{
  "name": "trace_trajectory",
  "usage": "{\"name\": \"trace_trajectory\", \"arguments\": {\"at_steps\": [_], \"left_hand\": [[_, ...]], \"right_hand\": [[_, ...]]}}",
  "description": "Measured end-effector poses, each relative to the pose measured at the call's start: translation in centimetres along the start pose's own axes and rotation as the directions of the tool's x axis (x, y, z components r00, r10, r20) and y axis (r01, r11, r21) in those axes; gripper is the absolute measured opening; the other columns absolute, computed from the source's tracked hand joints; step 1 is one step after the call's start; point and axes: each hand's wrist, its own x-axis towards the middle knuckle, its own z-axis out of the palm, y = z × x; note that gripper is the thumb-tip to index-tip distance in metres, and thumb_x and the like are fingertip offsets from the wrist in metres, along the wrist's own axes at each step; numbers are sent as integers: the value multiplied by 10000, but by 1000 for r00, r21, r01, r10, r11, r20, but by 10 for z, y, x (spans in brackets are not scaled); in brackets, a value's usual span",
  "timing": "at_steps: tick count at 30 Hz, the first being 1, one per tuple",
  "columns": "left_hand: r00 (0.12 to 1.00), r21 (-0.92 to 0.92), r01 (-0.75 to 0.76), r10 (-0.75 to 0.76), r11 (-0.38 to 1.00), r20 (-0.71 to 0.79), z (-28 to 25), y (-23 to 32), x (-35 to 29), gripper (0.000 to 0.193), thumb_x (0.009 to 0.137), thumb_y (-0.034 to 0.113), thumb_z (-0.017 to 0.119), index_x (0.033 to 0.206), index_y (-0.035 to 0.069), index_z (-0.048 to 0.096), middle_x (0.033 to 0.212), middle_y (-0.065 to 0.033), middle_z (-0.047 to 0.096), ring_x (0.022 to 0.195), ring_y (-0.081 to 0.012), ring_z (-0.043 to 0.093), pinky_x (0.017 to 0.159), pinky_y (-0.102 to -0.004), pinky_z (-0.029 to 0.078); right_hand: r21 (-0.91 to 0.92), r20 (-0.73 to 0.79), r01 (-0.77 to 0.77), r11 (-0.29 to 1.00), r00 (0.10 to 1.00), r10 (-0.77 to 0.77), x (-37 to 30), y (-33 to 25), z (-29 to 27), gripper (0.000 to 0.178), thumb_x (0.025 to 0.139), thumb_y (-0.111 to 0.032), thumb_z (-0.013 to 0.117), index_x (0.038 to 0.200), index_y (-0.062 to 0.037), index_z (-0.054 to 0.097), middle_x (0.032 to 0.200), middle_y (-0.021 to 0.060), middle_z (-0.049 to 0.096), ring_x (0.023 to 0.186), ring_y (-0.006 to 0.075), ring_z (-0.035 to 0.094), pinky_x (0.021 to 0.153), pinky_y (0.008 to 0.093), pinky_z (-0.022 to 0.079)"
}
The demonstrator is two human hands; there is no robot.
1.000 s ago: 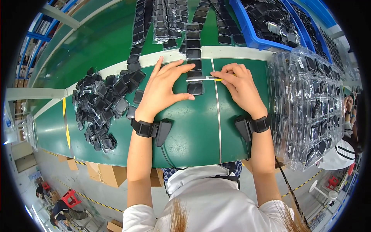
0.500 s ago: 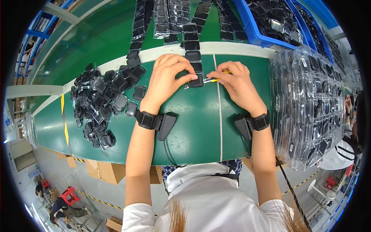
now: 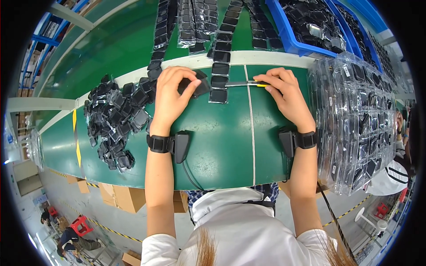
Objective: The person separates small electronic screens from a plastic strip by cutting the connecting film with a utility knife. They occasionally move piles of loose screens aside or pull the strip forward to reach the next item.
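Observation:
My left hand (image 3: 171, 91) is closed on a black square piece in clear film (image 3: 202, 84), which is blurred by motion. To its right a strip of bagged black square pieces (image 3: 219, 69) hangs over the pale rail onto the green bench, with its lowest piece lying flat. My right hand (image 3: 286, 91) grips a slim cutter (image 3: 262, 84) with a yellow and black handle. Its long, thin blade points left and reaches the strip's edge, near the joint above the last piece. Whether the blade lies under or over the film there is hard to see.
A loose heap of bagged black pieces (image 3: 115, 111) covers the bench's left side. More strips (image 3: 195, 20) hang behind the rail (image 3: 262, 57). Blue bins (image 3: 288, 40) of black pieces stand at the back right, above stacked clear trays (image 3: 350, 128). Each wrist wears a strapped black device.
The strip's end piece has come off and moved left in my left hand. My right hand has shifted slightly right, with the blade now beside a higher piece of the strip.

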Motion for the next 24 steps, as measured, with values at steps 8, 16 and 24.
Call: {"name": "trace_trajectory", "arguments": {"at_steps": [8,16,24], "left_hand": [[944,31,-84,70,996,322,4,26,-3,592,734,365,896,1259,163,711,1344,-2,706,1404,-244,527,1286,-557,204],[977,57,-174,165,983,133,22,22,4,178,808,238,854,937,142,779,1013,12,735,1133,-198,656,1190,-482,367],[978,34,-139,132,990,162,25,20,1,157,795,216,851,882,134,749,1037,24,702,1124,-227,620,1049,-415,396]], "right_hand": [[-91,53,10,996,999,-5,1,-13,17,407,866,9,719,1239,-152,752,1117,34,612,1043,246,569,956,379,428],[-48,123,69,996,990,-63,2,-18,15,376,875,2,695,1207,-160,766,1104,25,617,1054,246,561,962,378,422],[12,163,79,997,983,-80,2,-19,14,336,872,-8,702,1164,-162,767,1081,13,609,1034,242,550,977,378,392]]}}
